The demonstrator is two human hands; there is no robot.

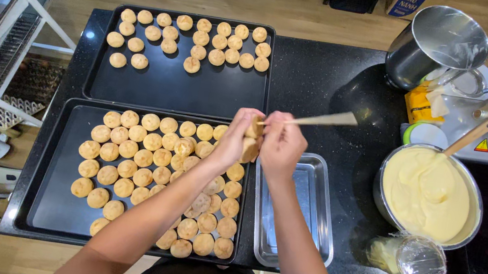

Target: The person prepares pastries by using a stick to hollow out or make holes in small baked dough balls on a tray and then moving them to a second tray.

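Above a black counter (329,85), the left hand (236,137) grips a small round pastry puff (250,147), fingers curled around it. The right hand (281,146) closes on a slim wooden stick (324,120), its tip meeting the puff. Below the hands lies a small steel tray (315,222). To the left, two dark baking trays: the near tray (52,192) crowded with puffs, the far tray (199,95) holding some along its top. At right stand a bowl of yellow cream (428,195), a plastic-covered cup (412,259) and a steel jug (434,49). The floor (314,12) beyond is wooden.
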